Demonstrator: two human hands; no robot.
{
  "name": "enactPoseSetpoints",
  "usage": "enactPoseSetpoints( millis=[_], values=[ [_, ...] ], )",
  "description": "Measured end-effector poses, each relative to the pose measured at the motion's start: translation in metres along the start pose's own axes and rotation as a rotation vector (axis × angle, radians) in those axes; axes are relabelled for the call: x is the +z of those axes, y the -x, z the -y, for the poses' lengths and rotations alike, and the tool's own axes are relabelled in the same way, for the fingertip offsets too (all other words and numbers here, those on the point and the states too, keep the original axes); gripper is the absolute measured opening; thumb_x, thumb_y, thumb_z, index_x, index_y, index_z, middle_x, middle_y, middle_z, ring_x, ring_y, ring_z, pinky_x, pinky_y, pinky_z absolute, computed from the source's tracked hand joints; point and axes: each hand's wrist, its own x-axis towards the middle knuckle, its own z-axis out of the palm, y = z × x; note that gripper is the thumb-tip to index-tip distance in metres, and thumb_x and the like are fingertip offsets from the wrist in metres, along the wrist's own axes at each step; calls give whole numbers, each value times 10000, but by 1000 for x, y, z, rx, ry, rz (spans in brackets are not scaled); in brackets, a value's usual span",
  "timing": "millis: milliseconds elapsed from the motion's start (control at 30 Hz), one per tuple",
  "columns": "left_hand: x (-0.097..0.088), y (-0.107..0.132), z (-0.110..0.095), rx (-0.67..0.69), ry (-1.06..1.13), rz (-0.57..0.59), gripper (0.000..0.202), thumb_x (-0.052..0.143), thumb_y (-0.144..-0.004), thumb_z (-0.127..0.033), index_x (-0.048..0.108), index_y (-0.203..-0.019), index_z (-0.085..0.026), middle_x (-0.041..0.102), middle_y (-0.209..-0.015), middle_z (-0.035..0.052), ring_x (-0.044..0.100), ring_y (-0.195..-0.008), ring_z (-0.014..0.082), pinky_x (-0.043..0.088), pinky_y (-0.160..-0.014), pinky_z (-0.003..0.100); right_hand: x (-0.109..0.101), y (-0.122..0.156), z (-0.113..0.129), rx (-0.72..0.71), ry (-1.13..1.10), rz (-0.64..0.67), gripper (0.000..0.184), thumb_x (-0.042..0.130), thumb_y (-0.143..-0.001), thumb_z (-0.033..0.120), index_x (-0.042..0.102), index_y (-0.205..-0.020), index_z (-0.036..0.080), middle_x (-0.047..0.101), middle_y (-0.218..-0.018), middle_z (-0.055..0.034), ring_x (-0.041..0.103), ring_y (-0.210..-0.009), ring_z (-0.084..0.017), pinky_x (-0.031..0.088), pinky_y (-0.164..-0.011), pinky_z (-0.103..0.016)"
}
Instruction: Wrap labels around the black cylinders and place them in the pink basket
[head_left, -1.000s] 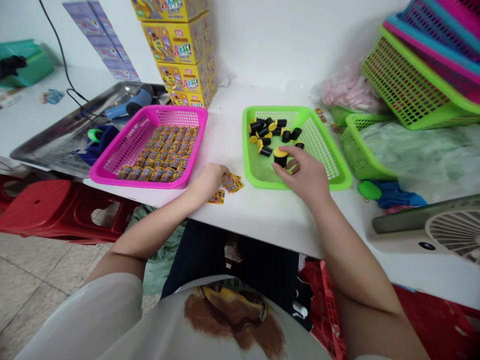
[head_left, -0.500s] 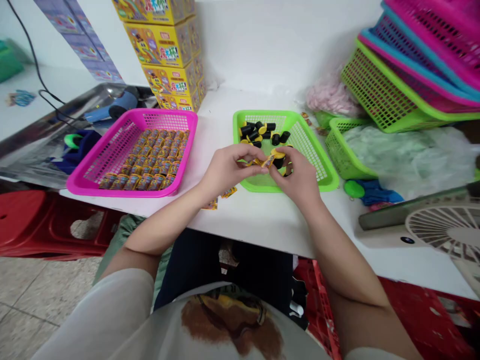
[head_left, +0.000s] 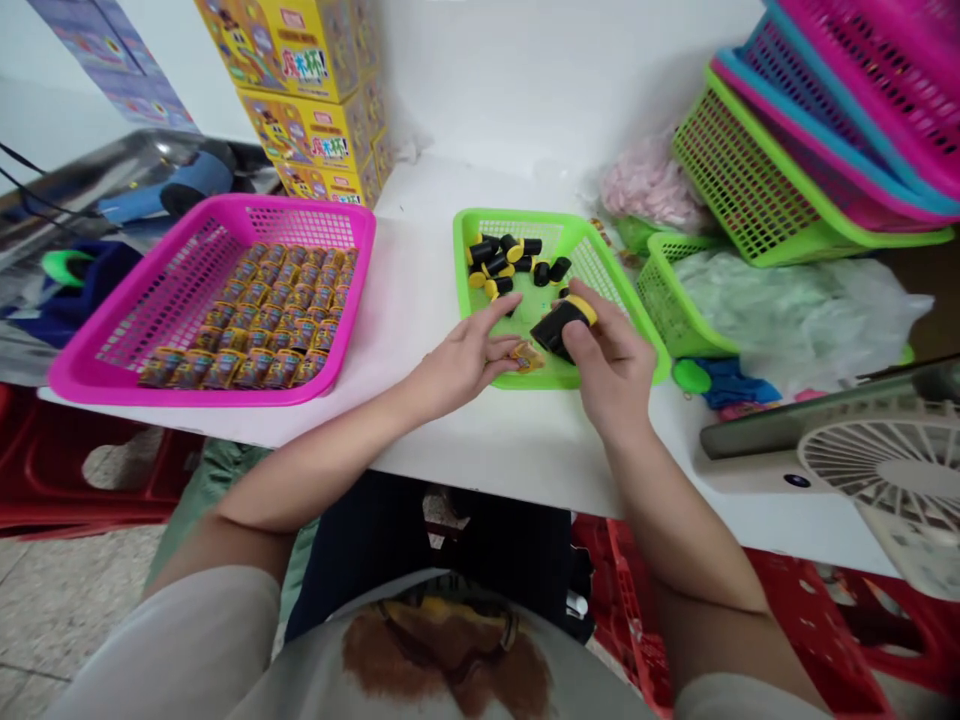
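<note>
My right hand (head_left: 615,360) is closed around a small black cup with a yellow lid (head_left: 559,328), tilted over the near end of a green basket (head_left: 480,375). Just left of it, my left hand (head_left: 469,362) has a small printed orange label (head_left: 527,357) at its fingertips, with one finger stretched out above. Label and cup are apart. More black cups with yellow lids (head_left: 496,264) lie loose in the far left part of the green basket. To the left, a pink basket (head_left: 97,330) holds rows of cups wrapped in printed labels (head_left: 266,315).
Yellow printed boxes (head_left: 300,130) are stacked behind the pink basket. Coloured baskets (head_left: 765,180) pile up at the right, above a green basket with clear plastic bags (head_left: 757,295). A fan (head_left: 892,470) stands at the right front edge. A blue tool (head_left: 172,190) lies at far left.
My hands have moved apart; the label is now away from the cup, at my left fingertips. The black cup shows more fully in my right hand. The view has shifted slightly.
</note>
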Motion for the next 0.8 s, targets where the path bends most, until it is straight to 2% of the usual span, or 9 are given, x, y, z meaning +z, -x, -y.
enactPoseSetpoints(
  millis=[67,200,300,400,467,533,667,733,800],
  values=[
    [4,0,4,42,-1,-11,749,625,-1058,-514,262,-1672,-284,813,-1228,114,748,-1300,306,439,-1285,622,0,1,8,-2,28,41,404,625,-1040,573,746,-1364,365,789,-1297,-44,754,-1177,-257,649,-991,-457],
    [6,2,4,77,18,-48,702,583,-1078,-558,242,-1634,-302,821,-1208,82,813,-1123,257,369,-1321,660,1,0,7,15,97,48,435,623,-1023,623,781,-1321,348,811,-1219,-43,766,-1091,-242,646,-949,-441],
    [5,3,-1,57,-2,-129,699,611,-1069,-543,246,-1623,-322,777,-1294,84,821,-1080,218,430,-1292,617,2,-1,2,16,175,39,459,606,-1021,639,780,-1327,344,809,-1181,-55,764,-1057,-258,646,-941,-480],
    [5,3,-4,13,-2,-229,756,720,-1008,-507,305,-1618,-341,633,-1513,133,818,-1110,229,544,-1199,551,3,0,2,-24,241,42,474,571,-1035,635,775,-1343,337,802,-1182,-67,762,-1086,-275,645,-971,-510],
    [5,4,-5,-4,29,-263,794,776,-967,-491,328,-1610,-365,577,-1579,133,819,-1108,225,590,-1152,511,3,1,4,-62,265,48,483,561,-1038,634,776,-1347,332,796,-1189,-75,759,-1099,-272,647,-984,-497],
    [5,5,-7,-24,58,-263,823,816,-937,-471,335,-1598,-379,642,-1508,107,820,-1104,209,602,-1147,477,3,2,6,-91,280,51,474,558,-1044,623,776,-1352,335,790,-1186,-79,757,-1087,-262,649,-978,-476],
    [3,7,-13,-58,94,-224,953,909,-860,-375,312,-1603,-347,776,-1240,80,817,-1126,226,633,-1093,437,1,1,4,-200,273,92,404,597,-1055,523,760,-1382,351,781,-1157,-79,754,-1070,-246,649,-962,-452],
    [2,8,-15,-69,102,-225,1006,928,-837,-354,286,-1611,-346,777,-1254,90,812,-1149,231,657,-1037,396,2,2,2,-265,249,146,397,581,-1070,473,740,-1415,356,769,-1183,-87,747,-1103,-245,650,-956,-449],
    [1,8,-16,-57,96,-258,1008,934,-826,-360,290,-1602,-359,720,-1400,115,803,-1177,223,666,-1014,359,4,4,1,-319,215,185,412,536,-1093,424,699,-1467,367,754,-1240,-94,734,-1158,-243,651,-959,-447]
  ],
)
